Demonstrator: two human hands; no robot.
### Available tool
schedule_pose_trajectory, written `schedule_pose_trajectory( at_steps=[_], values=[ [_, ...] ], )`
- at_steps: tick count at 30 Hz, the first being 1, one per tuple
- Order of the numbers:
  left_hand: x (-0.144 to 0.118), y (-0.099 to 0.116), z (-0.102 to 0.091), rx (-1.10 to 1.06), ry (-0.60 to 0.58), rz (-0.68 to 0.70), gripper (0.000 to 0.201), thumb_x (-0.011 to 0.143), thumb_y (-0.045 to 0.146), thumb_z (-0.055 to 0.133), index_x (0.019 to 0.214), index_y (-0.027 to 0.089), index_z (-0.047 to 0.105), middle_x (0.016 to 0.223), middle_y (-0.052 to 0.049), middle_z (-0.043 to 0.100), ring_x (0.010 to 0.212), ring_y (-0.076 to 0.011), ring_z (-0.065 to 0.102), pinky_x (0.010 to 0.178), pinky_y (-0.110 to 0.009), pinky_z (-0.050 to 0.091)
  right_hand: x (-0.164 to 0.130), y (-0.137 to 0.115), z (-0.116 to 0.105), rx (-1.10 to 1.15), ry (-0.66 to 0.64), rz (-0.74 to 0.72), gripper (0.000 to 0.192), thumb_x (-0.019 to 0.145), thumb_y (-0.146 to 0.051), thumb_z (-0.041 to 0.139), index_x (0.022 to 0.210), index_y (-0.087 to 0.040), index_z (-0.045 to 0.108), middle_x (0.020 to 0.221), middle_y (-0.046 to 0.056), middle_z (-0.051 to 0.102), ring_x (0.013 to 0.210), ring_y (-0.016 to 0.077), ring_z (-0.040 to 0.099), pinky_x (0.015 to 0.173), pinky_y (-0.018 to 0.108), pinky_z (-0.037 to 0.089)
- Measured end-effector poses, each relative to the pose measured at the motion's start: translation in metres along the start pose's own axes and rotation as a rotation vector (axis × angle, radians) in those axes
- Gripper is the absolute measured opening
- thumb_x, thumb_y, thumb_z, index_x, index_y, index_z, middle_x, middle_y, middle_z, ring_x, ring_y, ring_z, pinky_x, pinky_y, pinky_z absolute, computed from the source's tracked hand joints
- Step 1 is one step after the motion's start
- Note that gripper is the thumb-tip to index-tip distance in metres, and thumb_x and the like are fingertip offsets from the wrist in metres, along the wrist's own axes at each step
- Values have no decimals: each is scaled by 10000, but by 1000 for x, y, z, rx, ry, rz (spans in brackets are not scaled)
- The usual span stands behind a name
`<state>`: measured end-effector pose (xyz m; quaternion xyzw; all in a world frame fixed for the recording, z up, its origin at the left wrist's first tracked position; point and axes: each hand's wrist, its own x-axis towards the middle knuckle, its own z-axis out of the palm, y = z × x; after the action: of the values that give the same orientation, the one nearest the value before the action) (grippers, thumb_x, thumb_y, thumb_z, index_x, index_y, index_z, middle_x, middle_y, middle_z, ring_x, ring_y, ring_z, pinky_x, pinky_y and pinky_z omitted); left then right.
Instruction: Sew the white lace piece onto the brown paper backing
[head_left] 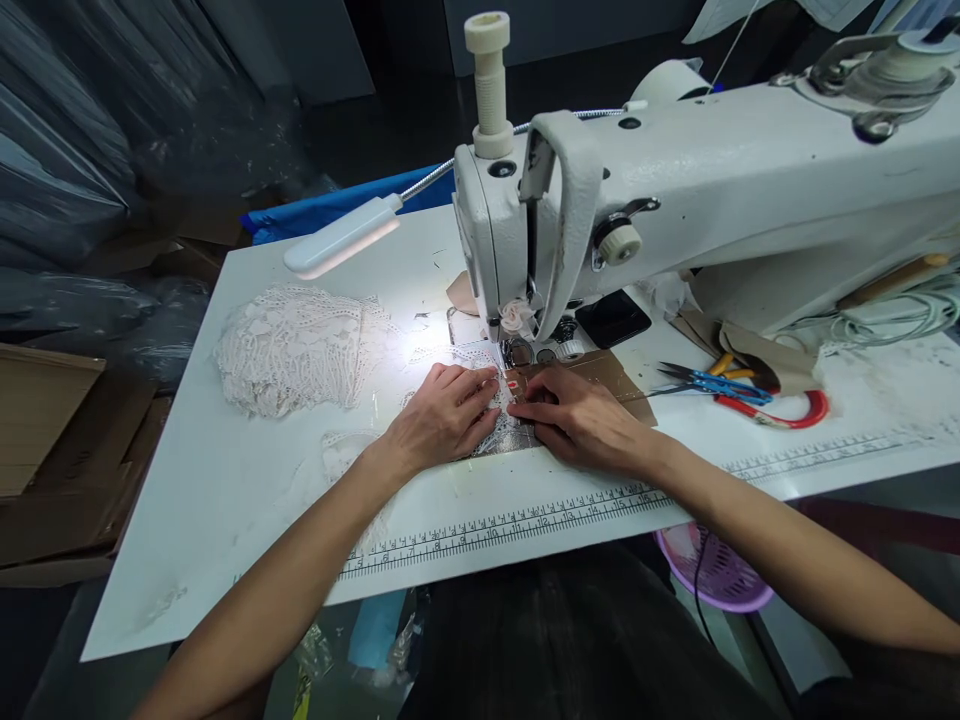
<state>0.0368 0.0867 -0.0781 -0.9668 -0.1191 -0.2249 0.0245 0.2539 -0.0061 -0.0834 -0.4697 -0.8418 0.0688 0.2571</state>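
Observation:
A white industrial sewing machine (675, 190) stands on a white table (225, 480). Under its needle area lies a small piece of white lace (491, 432) with a little red-marked tag beside it. My left hand (446, 415) lies flat on the lace just left of the presser foot, fingers pressing the fabric down. My right hand (574, 415) rests on the lace and a brown cardboard guide (615, 372), fingertips pinching the fabric edge by the tag. Both hands meet right in front of the needle.
A heap of white lace pieces (296, 345) lies at the left of the table. A gooseneck lamp (341, 235) lights the work. Scissors with red handles (780, 410) and blue thread snips (720, 385) lie to the right. A purple basket (720, 575) sits below the table edge.

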Motion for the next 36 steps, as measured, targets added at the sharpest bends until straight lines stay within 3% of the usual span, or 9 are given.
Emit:
schedule_pose_trajectory(
  at_steps=[23,30,36],
  values=[
    [-1,-1,3,4,-45,-20,281,924,259,531,1162,119,589,1196,-156,657,911,-244,594,737,-413,473,-1,-5,4,-151,-77,12,288,925,-148,465,1146,-177,646,1060,135,593,958,247,533,788,384,480],
    [4,6,-3,47,-147,-84,315,954,268,477,1188,97,600,1271,-180,618,962,-268,582,790,-439,453,0,-7,4,-216,-100,17,291,925,-133,458,1161,-177,622,1077,138,582,930,241,534,729,358,468],
    [14,-9,-4,23,-223,-74,326,971,278,430,1189,133,623,1326,-147,595,1074,-276,573,835,-433,438,6,-11,5,-297,-89,80,277,945,-149,455,1176,-174,606,1100,133,572,877,213,548,686,324,478]
  ],
)
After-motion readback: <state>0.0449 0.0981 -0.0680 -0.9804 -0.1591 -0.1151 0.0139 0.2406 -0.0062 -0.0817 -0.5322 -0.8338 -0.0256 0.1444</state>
